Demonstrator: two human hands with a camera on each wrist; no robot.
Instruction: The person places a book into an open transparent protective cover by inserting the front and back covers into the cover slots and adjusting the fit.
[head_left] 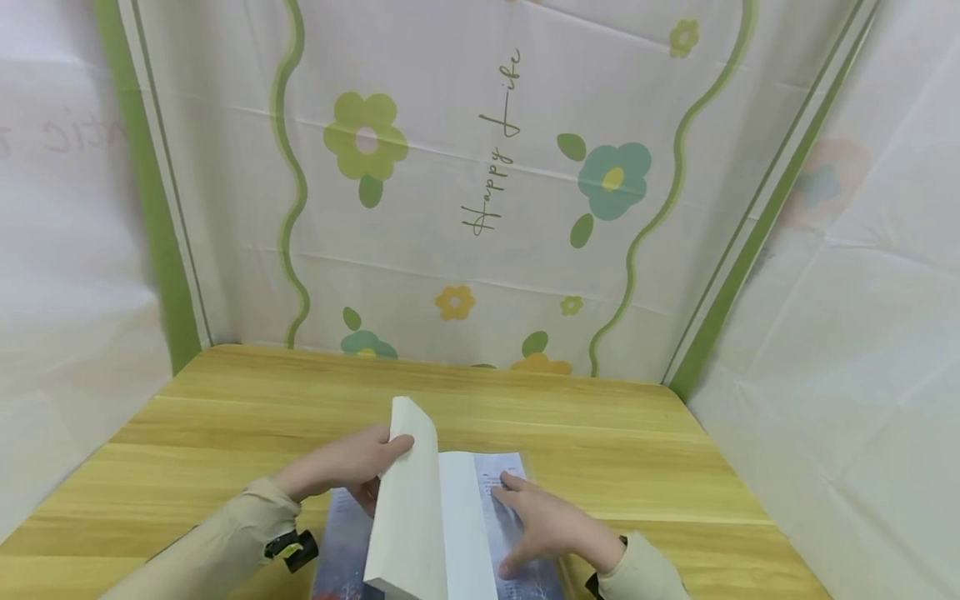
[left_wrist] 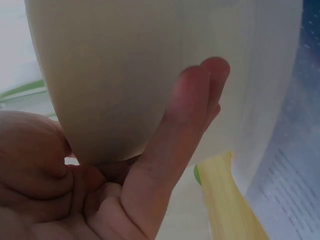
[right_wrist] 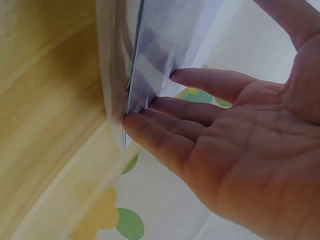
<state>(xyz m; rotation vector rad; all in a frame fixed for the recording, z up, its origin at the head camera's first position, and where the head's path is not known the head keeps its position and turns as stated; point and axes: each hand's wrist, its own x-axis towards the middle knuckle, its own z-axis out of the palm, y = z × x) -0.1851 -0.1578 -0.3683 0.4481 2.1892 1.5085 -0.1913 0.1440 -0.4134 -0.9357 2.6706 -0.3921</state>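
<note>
Our book [head_left: 412, 542] looks fairly light, its raised pages [head_left: 414, 483] soft and bendy, its cover [head_left: 536, 583] probably slick. We'd hold the pages by their edge, where our left hand [head_left: 358, 462] pinches; our right hand [head_left: 551, 521], fingers extended, touches the cover. The book lies spread on the table [head_left: 600, 433].

Book [head_left: 468, 533] on table [head_left: 600, 433], near side, approx. ctr. Pages [head_left: 408, 517] up mid-book, btw. L cover [head_left: 343, 537] & R cover [head_left: 538, 583]. L hand [head_left: 363, 462] at pages' far end, L side; R hand [head_left: 551, 521] on R cover. Cloth [head_left: 435, 225] behind table, also along L & R sides.
</note>
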